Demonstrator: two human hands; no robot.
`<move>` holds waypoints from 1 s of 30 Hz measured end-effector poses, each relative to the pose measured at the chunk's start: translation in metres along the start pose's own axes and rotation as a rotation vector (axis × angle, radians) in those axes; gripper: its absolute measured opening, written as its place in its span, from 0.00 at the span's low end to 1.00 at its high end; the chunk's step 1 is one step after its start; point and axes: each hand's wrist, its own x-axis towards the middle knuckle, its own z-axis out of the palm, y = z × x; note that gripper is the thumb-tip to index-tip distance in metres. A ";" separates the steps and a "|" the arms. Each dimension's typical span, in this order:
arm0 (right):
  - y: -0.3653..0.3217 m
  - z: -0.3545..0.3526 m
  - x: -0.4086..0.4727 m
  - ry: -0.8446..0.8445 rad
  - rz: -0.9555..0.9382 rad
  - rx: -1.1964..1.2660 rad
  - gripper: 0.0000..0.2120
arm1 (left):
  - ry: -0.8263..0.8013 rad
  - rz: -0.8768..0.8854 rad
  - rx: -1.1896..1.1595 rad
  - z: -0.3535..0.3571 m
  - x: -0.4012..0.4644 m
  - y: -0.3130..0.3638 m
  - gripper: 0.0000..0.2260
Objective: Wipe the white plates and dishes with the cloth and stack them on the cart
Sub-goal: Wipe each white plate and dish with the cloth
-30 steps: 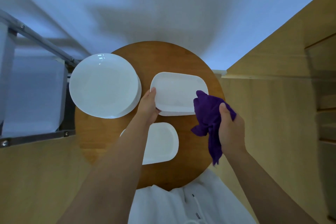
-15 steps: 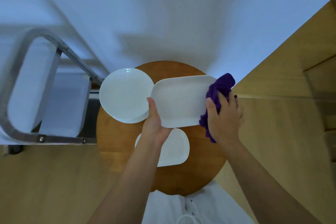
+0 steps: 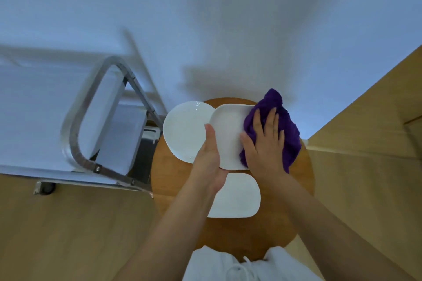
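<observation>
My left hand [image 3: 209, 162] grips the near left edge of a white rectangular dish [image 3: 228, 134] held above the round wooden table [image 3: 285, 219]. My right hand [image 3: 265, 143] lies flat with spread fingers on a purple cloth [image 3: 285, 125], pressing it onto the dish's right part. A stack of round white plates [image 3: 185, 130] sits at the table's back left. Another white rounded dish [image 3: 237, 196] rests on the table under my left wrist. The metal cart [image 3: 96, 121] stands to the left.
The cart has a grey tubular handle [image 3: 77, 125], white shelves and a caster [image 3: 46, 187] on the wooden floor. A white wall is behind the table. A wooden panel [image 3: 365, 121] rises at the right. My white trousers [image 3: 228, 264] show at the bottom.
The dish came up off the table in my left hand. My right hand went from gripping the dish's right edge through the cloth to pressing the cloth flat on it. The view tilted up.
</observation>
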 end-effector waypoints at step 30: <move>0.010 0.006 -0.028 0.037 -1.138 -0.342 0.44 | 0.012 -0.090 0.370 -0.027 -0.010 0.077 0.33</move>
